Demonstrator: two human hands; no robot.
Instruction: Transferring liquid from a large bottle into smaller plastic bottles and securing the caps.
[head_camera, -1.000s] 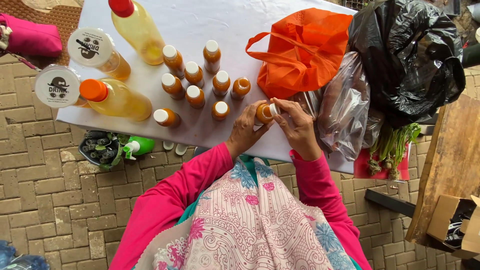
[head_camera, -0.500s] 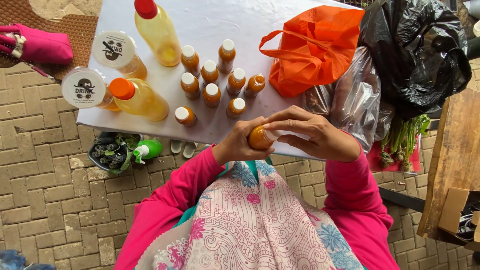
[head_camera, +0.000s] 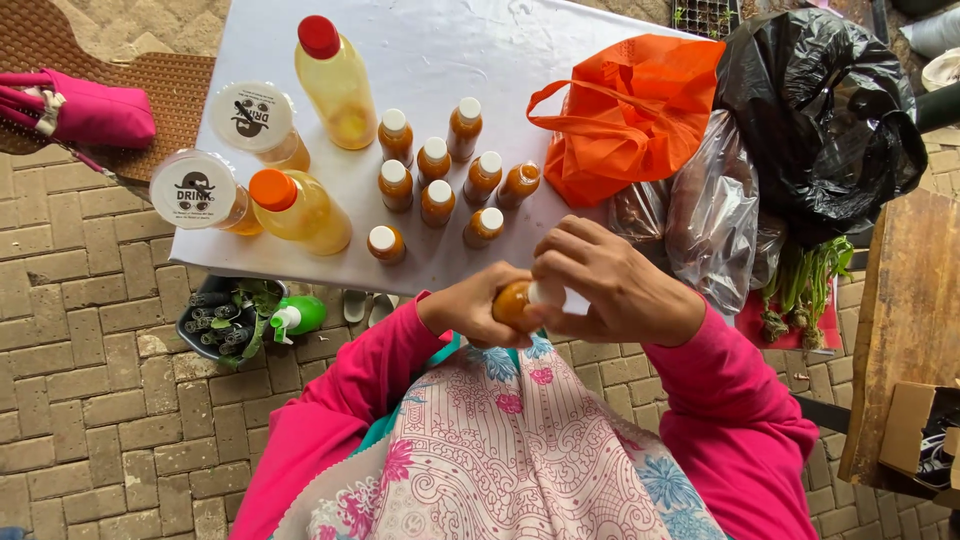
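Two hands met over one small orange bottle (head_camera: 514, 303) at the near edge of the white counter (head_camera: 560, 30), seen from the head camera. Left hand (head_camera: 468, 312) had its grip clamped around the bottle's body, hiding most of it. Right hand (head_camera: 617, 288) had its grip closed over the white cap (head_camera: 543, 293), leaving only a sliver visible. Nine like bottles (head_camera: 437, 203) stood behind on the counter, beside an orange bag (head_camera: 640, 110).
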